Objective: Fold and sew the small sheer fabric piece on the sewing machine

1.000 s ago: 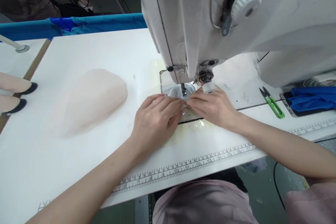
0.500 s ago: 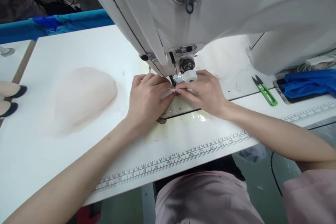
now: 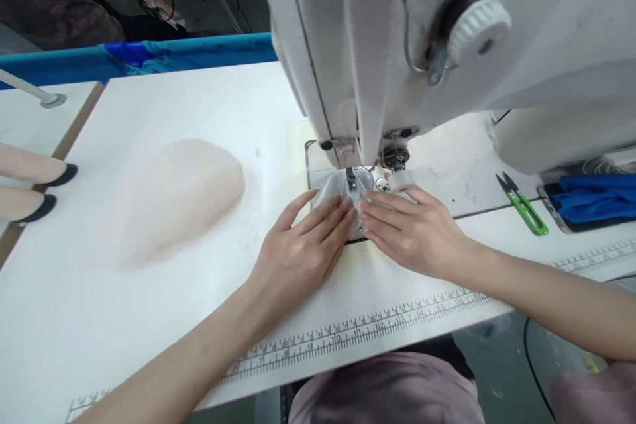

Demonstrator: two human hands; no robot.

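Observation:
A white industrial sewing machine [image 3: 437, 46] stands on a white table [image 3: 149, 106]. Under its needle lies a small piece of sheer white fabric [image 3: 334, 188]. My left hand [image 3: 298, 245] lies flat on the fabric just left of the needle, fingers stretched out. My right hand [image 3: 412, 228] lies flat to the right of the needle, fingertips pressing the fabric, close to the left hand's fingertips. Neither hand grips anything. A small white knob [image 3: 400, 180] hangs beside the presser foot, just above my right hand.
A heap of pale pink sheer fabric [image 3: 173, 195] lies at the left. Green thread snips [image 3: 523, 207] and a phone under blue cloth [image 3: 596, 197] lie at the right. Ruler marks [image 3: 372, 328] run along the table's front edge. Two pale pieces with black tips [image 3: 34, 192] sit far left.
Both hands have gone from pinching the fabric under the presser foot to lying flat on it with fingers stretched. The view has pulled back from the machine.

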